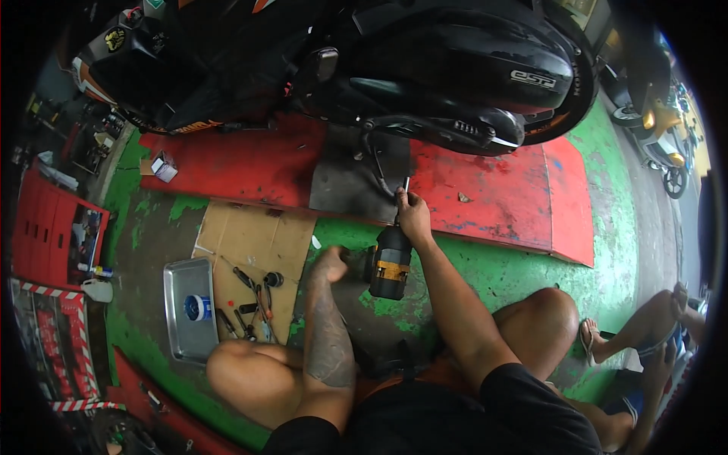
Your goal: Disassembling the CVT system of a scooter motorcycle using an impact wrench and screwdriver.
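At centre frame, we list one black power tool, its metal shaft pinched by the right hand, seemingly to steady it; left hand curled alongside, grasp unclear; loose tools on cardboard, lower left, presumably for reach.

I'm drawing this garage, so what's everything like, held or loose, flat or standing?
Power tool: held; on or off can't be told
Right hand: closed around the tool's front end
Left hand: curled beside the tool; grip unclear
Black scooter: standing
Red platform: scuffed
Green floor: paint worn
Cardboard: flat
Hand tools: loose on cardboard
Metal tray: holding a blue tub
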`<state>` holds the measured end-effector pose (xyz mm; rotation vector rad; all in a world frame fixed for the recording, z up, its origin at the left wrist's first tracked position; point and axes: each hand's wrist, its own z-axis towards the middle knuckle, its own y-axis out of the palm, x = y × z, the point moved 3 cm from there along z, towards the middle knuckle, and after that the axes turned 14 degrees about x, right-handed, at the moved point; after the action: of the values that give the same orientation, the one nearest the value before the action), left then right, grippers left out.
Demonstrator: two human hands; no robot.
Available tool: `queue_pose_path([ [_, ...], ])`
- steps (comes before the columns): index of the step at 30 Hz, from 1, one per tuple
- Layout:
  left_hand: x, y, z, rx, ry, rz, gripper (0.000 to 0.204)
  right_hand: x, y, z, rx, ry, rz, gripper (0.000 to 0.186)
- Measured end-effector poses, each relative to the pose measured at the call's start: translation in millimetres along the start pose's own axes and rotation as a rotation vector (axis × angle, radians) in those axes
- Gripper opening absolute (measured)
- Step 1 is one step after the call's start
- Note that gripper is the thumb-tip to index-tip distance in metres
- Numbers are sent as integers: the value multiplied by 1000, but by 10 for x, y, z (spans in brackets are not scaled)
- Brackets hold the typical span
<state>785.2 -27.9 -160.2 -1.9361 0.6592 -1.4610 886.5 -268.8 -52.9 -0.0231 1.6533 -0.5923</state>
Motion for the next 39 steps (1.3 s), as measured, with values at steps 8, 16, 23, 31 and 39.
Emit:
queue_pose_path([
  [8, 610, -1367, 1373, 746, 76, 6, 24, 163, 173, -3, 82, 64, 35, 41],
  [16, 275, -1490, 2488, 665, 400, 336, 34, 145, 150, -66, 10, 98, 105, 37],
  [23, 143, -1168, 2470, 1454, 812, 495, 15, 114, 177, -115, -26, 51, 193, 33],
  [31, 713, -942, 1323, 1168, 56, -5, 2, 371, -1, 50, 33, -35, -21, 50],
  [39, 2091, -734, -1, 715, 351, -665, 11, 395, -491, 338, 235, 241, 450, 32],
])
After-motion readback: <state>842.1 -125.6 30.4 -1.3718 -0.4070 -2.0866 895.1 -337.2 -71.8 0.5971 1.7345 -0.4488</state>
